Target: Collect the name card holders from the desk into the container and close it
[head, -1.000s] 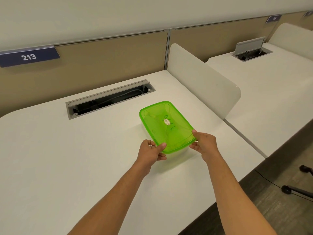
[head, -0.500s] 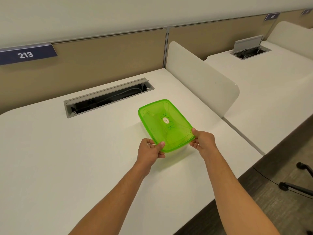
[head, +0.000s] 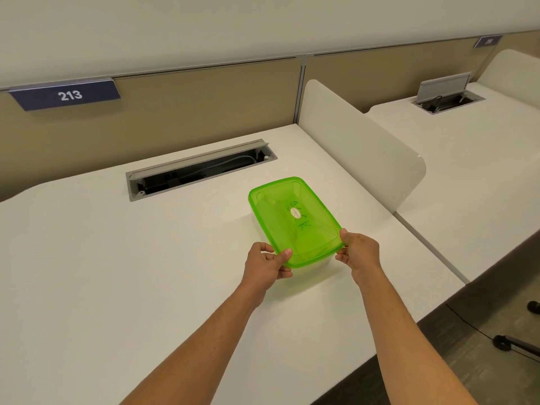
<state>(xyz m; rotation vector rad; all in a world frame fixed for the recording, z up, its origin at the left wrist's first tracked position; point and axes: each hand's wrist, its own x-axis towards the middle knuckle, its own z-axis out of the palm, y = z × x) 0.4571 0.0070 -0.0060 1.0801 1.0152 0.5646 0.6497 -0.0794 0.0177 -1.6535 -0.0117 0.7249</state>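
A translucent green container (head: 292,217) with its lid on rests on the white desk (head: 117,273), right of centre. The lid bears a small round sticker and dark scribbles. My left hand (head: 267,264) grips the container's near left corner, thumb on the lid. At the near right corner my right hand (head: 359,249) holds the rim the same way. What lies inside is blurred by the green plastic. No name card holder shows on the desk surface.
An open cable tray (head: 198,168) is sunk into the desk behind the container. A white divider panel (head: 359,147) stands to the right, with a second desk (head: 467,171) beyond it. A "213" sign (head: 68,95) hangs on the beige partition. Chair-base wheels (head: 502,343) sit on the floor at right.
Both hands keep their grip on the container's near corners. The container stays in place; only the camera view shifts slightly.
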